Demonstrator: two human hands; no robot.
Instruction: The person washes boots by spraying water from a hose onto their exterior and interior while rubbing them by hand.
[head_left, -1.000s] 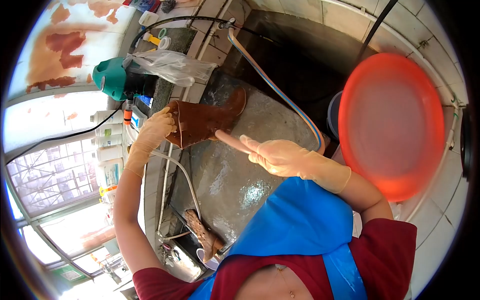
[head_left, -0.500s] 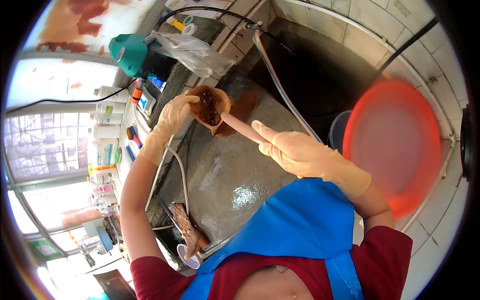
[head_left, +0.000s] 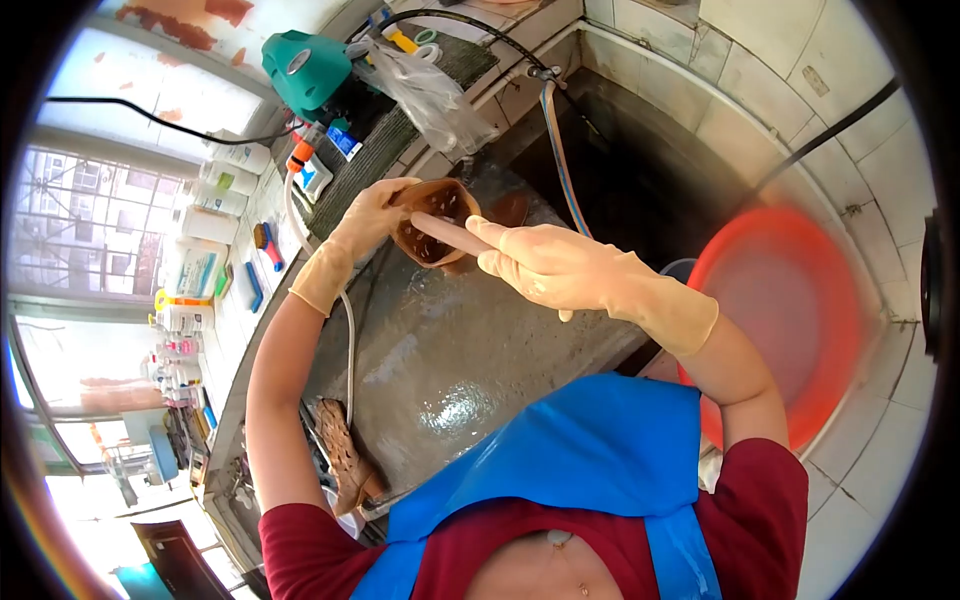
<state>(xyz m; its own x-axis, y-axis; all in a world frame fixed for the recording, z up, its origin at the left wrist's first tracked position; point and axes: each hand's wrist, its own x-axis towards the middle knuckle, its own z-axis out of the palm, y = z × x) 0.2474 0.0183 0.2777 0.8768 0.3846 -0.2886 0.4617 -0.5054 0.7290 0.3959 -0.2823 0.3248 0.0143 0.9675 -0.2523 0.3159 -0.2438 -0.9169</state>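
My left hand (head_left: 372, 222), in a pale rubber glove, grips the rim of a brown boot (head_left: 434, 252). The boot's open top faces me, and its foot lies behind on the wet slab. My right hand (head_left: 540, 262), also gloved, is closed around a pinkish hose (head_left: 447, 233). The hose's end is at the boot's opening, over the holed inner surface. A second brown boot (head_left: 345, 455), with cut-outs, lies at the slab's lower left edge.
A red basin (head_left: 775, 310) stands at the right. A grey slab (head_left: 440, 350) spans the middle, with a dark sink behind. Bottles (head_left: 210, 225), brushes (head_left: 268, 247) and a green machine (head_left: 305, 72) line the left ledge. A plastic bag (head_left: 430, 95) hangs over it.
The boot has turned from lying sideways to showing its opening. The hose end has moved from the shaft's side to that opening. The view has also shifted.
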